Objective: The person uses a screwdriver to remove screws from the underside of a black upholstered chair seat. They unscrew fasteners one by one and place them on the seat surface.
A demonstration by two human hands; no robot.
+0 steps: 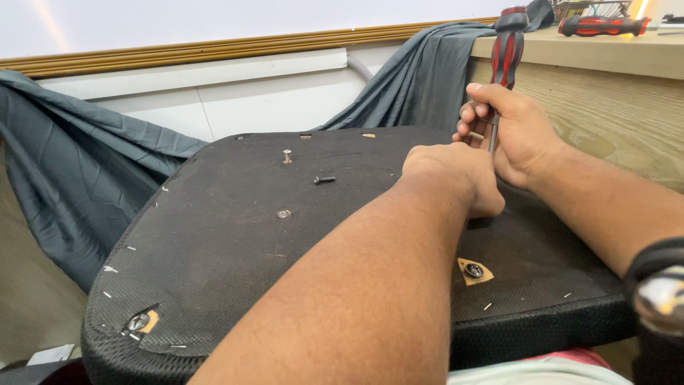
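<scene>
**Two hands, one screwdriver on an upturned seat base**

Nearest the camera, the left forearm crosses a black fabric-covered seat base (235, 249) lying underside up, a metal bolt fitting (474, 270) showing through a torn patch just below the wrist. The left hand (456, 178) is curled into a loose fist, knuckles down on the fabric; what it grips, if anything, cannot be seen. Touching it on the far side, the right hand (516, 135) is wrapped around the metal shaft of a red-and-black screwdriver (507, 50), which stands nearly upright with its handle above the fingers and its tip hidden behind the left hand. To the left of both hands, a loose black screw (324, 180) lies on the fabric, near an upright bolt (287, 155). Beyond, grey cloth (420, 78) drapes off a wooden counter (605, 93), where a second screwdriver (602, 26) rests.
</scene>
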